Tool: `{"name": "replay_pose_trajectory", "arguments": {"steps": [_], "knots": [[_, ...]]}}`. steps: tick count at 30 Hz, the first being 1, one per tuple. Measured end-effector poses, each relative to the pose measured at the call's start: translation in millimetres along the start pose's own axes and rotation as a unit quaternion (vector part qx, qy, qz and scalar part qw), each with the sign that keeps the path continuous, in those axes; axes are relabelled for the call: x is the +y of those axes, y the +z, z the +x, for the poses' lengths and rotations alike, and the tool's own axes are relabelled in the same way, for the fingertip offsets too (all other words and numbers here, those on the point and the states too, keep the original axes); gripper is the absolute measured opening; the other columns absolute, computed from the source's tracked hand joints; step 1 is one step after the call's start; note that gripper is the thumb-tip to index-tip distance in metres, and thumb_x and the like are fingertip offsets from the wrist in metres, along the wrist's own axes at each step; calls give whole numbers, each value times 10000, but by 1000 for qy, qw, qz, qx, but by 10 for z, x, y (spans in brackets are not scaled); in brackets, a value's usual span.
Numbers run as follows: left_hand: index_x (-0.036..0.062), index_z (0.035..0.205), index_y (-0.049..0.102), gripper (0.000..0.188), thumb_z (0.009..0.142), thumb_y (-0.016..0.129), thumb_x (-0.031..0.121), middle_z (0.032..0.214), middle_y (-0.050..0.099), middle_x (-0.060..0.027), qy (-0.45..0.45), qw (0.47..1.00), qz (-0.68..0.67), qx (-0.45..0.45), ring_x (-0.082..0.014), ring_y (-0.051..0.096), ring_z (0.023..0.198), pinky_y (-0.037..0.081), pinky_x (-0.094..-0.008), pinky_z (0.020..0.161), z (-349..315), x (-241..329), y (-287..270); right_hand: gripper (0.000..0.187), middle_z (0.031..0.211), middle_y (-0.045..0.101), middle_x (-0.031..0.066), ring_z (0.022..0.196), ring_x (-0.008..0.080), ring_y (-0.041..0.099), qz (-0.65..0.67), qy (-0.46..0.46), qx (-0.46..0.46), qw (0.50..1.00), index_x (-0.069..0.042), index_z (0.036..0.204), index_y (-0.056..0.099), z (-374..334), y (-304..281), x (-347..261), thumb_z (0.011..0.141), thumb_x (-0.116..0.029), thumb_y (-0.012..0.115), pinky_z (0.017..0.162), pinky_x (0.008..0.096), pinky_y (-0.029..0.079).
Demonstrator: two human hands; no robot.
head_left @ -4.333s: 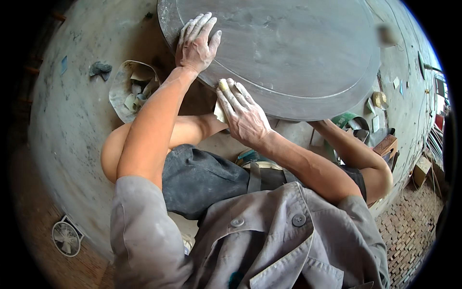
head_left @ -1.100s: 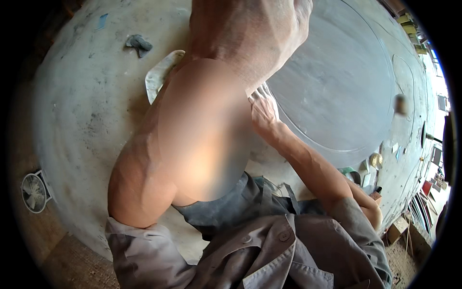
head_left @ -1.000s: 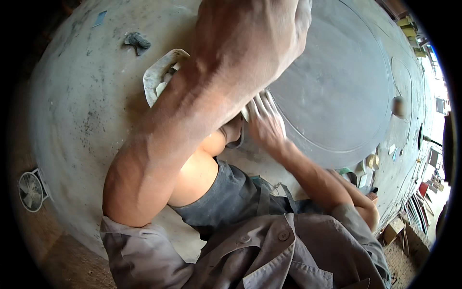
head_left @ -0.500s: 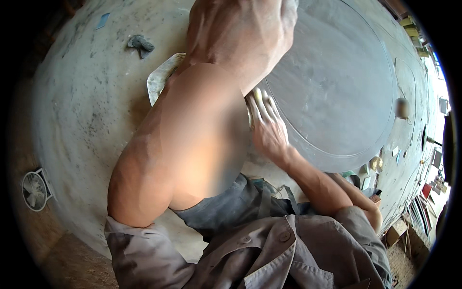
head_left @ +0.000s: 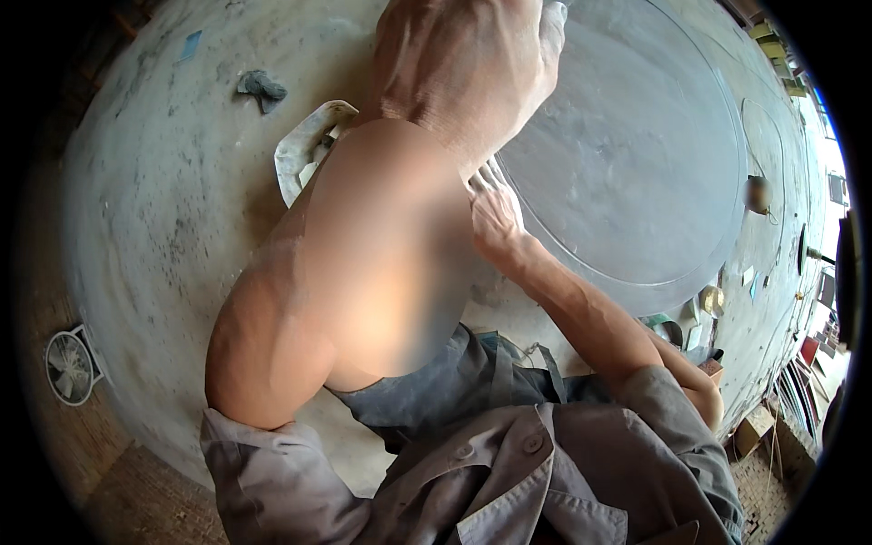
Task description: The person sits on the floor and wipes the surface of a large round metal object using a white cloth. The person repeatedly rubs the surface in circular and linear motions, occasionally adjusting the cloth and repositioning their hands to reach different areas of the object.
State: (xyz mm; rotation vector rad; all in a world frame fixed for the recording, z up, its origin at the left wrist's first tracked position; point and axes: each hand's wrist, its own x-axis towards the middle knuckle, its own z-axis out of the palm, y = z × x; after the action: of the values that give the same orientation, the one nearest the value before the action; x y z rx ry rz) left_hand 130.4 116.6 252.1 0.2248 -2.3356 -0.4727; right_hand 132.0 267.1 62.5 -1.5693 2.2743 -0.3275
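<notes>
A large smooth grey round slab with a thin raised line near its rim lies ahead and to the right. My left hand reaches across to its left edge, thumb showing toward the slab; the other fingers are cut off at the top of the picture. Below it, my right hand lies at the slab's near left edge, fingers stretched forward. Their tips pass behind my left forearm, so what they touch is hidden. A whitish curved dish shows partly behind my left forearm, with pale pieces inside.
The stained pale table carries a dark crumpled lump and a blue scrap at the far left. A round fan-like thing stands low at left. Right of the slab are a brownish blurred object and several small scraps.
My right hand has slid a little away from me and left, its fingers now further behind my left forearm. My left hand has shifted slightly right.
</notes>
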Motion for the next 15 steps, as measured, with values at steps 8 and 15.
{"name": "replay_pose_trajectory", "arguments": {"steps": [8,15], "knots": [[-21,932,691,172,937,660,149,939,701,-215,1,1000,-2,2,-409,646,970,514,-474,872,67,103,-18,591,1553,435,319,1479,415,406,-88,-7,99,991,123,1470,453,-137,131,164,954,-158,519,1258,474,258],[-40,1000,710,209,945,675,158,986,724,-214,-12,999,-33,3,-402,668,982,526,-462,881,-38,-36,19,665,1558,388,375,1489,478,365,-40,14,140,989,178,1487,388,-561,393,53,921,-157,484,1263,524,227]]}}
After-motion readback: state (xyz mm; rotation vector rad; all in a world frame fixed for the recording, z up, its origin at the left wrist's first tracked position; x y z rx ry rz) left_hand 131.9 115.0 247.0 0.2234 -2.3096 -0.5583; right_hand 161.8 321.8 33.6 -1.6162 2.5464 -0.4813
